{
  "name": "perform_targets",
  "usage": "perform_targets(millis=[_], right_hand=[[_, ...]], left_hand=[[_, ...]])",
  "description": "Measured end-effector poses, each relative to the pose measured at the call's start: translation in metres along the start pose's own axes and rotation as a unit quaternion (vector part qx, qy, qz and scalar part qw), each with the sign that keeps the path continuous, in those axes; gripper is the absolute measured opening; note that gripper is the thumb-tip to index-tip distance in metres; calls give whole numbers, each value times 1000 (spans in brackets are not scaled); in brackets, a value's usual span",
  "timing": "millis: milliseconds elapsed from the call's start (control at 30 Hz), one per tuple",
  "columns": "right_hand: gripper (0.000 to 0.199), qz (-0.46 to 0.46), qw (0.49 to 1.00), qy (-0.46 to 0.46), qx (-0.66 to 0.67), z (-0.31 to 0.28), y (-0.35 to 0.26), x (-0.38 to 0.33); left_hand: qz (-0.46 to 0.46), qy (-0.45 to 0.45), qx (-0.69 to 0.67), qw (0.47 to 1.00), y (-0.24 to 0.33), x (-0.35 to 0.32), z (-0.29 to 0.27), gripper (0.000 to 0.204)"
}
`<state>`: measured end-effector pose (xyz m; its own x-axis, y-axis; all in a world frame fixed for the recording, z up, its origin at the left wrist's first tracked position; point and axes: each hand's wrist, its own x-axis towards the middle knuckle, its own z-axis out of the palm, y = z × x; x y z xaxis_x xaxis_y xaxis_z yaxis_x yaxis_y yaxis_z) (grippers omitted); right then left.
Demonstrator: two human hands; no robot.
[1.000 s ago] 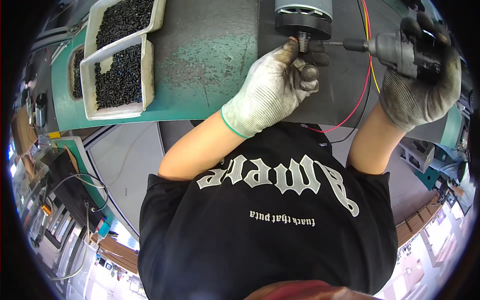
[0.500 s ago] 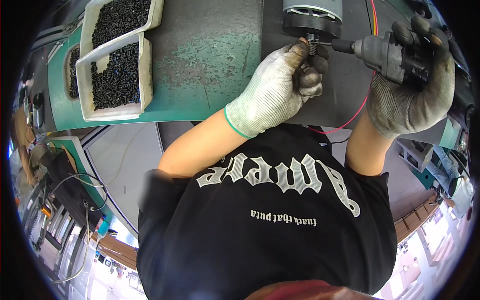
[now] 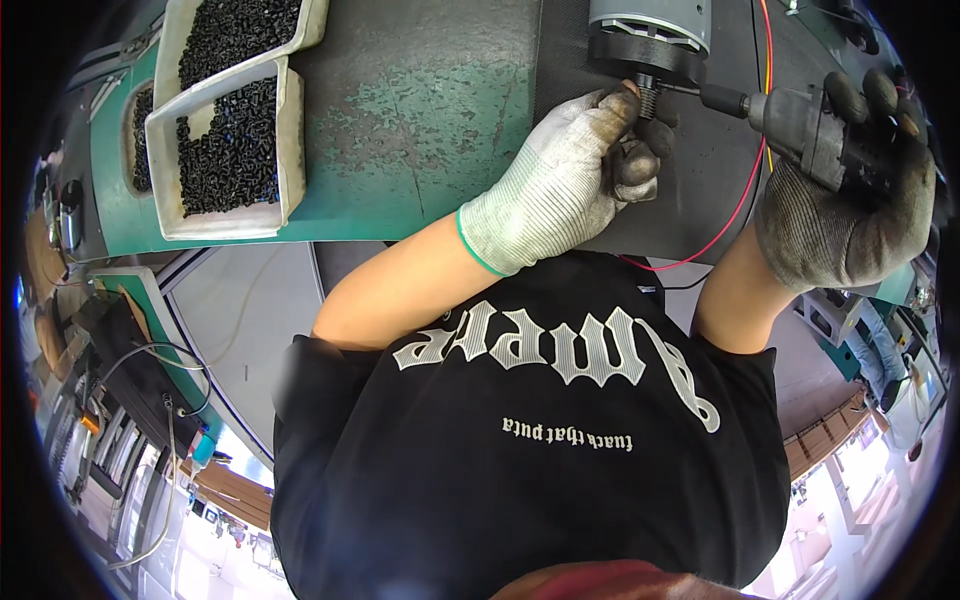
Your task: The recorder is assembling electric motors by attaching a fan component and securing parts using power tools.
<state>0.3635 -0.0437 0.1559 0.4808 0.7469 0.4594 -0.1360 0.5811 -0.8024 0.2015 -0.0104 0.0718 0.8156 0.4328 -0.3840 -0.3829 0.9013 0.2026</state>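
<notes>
A grey cylindrical motor (image 3: 655,18) lies at the top of the view, its black end collar (image 3: 645,55) facing me. From the collar sticks out a dark threaded shaft (image 3: 647,102). My left hand (image 3: 560,185), in a dirty white glove, pinches this shaft between thumb and fingers; the fingertips partly hide it. In my gloved right hand (image 3: 840,225) is a black and grey power screwdriver (image 3: 815,135), held sideways. Its thin bit points left and reaches the shaft just below the collar; the exact contact is too small to tell.
Two white bins (image 3: 292,150) of small black parts stand at the left on the worn green bench (image 3: 420,150). A dark mat (image 3: 690,190) lies under the motor. Red and yellow wires (image 3: 752,190) run past the screwdriver and along the bench's near edge.
The motor has shifted a little to the right and toward me. Both hands and the screwdriver have moved right with it, keeping their grips.
</notes>
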Motion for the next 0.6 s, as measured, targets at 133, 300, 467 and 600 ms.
perform_targets(millis=[133, 300, 467, 600], right_hand=[[29, -20, 997, 19, -78, 9, -3, -1], [28, -48, 982, 41, -175, 7, -2, 6], [28, -85, 958, 63, -265, 34, 4, 5], [28, -133, 942, 69, -300, 25, 0, 6]], left_hand=[[-5, 4, 8, 1000, 1, 0, 2, 37], [-2, 38, 37, 999, 3, 1, 10, 37], [12, 9, 51, 999, 5, 5, 7, 39], [31, 5, 40, 999, -3, 0, 9, 40]])
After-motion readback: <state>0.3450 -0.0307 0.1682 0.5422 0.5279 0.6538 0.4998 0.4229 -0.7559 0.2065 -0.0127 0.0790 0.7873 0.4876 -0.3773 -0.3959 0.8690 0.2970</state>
